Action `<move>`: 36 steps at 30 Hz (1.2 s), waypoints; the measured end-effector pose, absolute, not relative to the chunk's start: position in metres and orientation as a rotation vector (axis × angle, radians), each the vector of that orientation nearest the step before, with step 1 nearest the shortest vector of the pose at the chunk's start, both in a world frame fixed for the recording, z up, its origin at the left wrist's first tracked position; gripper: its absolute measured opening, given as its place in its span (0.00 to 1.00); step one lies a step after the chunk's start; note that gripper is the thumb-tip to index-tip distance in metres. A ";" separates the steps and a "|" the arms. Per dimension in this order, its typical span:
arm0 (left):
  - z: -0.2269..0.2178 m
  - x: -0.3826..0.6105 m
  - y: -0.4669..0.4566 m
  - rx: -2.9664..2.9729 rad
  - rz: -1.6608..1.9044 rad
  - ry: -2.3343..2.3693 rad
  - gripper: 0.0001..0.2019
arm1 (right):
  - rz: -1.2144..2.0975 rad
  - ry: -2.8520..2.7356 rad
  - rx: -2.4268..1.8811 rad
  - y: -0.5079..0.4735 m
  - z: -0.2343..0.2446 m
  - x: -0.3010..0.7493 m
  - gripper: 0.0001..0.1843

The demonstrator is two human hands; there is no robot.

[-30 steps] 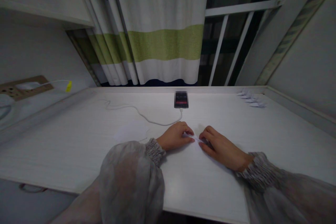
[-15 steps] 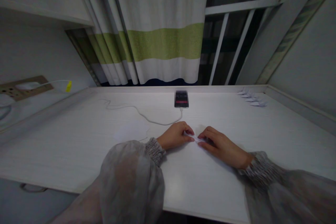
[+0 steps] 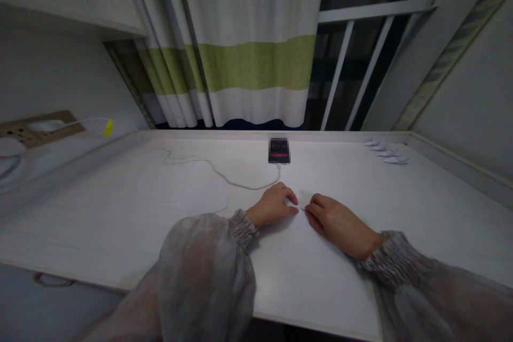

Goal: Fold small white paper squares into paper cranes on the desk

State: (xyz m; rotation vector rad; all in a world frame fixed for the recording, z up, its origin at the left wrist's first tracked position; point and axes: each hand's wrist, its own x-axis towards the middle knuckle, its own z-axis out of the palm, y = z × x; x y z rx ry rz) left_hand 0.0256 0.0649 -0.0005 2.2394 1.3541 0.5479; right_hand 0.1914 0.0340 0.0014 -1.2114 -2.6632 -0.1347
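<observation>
Between my two hands, over the middle of the desk, is a small piece of white folded paper [image 3: 302, 208]. Only a thin edge of it shows, and my fingers hide the rest. My left hand [image 3: 274, 206] pinches its left end between thumb and fingertips. From the other side, my right hand [image 3: 340, 225] grips the paper with thumb and fingers closed together. Flat white paper [image 3: 202, 197] lies on the desk left of my left hand.
Several pointed folded paper pieces [image 3: 388, 153] stand in a row at the back right of the white desk [image 3: 304, 288]. A phone [image 3: 279, 150] with a white cable [image 3: 228, 180] lies at the back. A socket strip [image 3: 40, 128] is on the left wall.
My right hand has turned slightly and its fingers have closed tighter together. Less of the folded paper shows between my hands. The view has shifted a little.
</observation>
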 end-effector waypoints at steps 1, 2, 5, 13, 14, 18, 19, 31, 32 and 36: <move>-0.001 0.026 0.065 2.233 0.550 1.354 0.07 | -0.188 -2.675 -1.198 0.034 0.001 0.191 0.12; -0.001 0.026 0.066 2.229 0.555 1.351 0.07 | -0.236 -2.682 -1.180 0.034 0.000 0.190 0.12; -0.002 0.026 0.066 2.223 0.582 1.344 0.07 | -0.336 -2.686 -1.125 0.034 -0.002 0.189 0.13; -0.004 0.025 0.069 2.156 0.595 1.344 0.05 | -0.451 -2.712 -1.030 0.033 -0.003 0.189 0.13; -0.004 0.024 0.069 2.144 0.605 1.333 0.04 | -0.452 -2.713 -1.024 0.033 -0.003 0.189 0.13; -0.004 0.024 0.069 2.158 0.641 1.278 0.02 | -0.451 -2.718 -1.025 0.034 -0.003 0.190 0.13; -0.004 0.024 0.068 2.175 0.644 1.274 0.01 | -0.450 -2.716 -1.027 0.034 -0.004 0.190 0.13; 0.008 0.011 0.061 2.646 0.495 0.988 0.07 | -0.394 -2.716 -1.076 0.030 -0.002 0.188 0.11; 0.008 0.011 0.061 2.649 0.486 0.991 0.07 | -0.375 -2.718 -1.079 0.029 -0.001 0.188 0.12; 0.010 0.013 0.060 2.603 0.474 1.056 0.11 | -0.242 -2.719 -1.067 0.028 0.003 0.193 0.13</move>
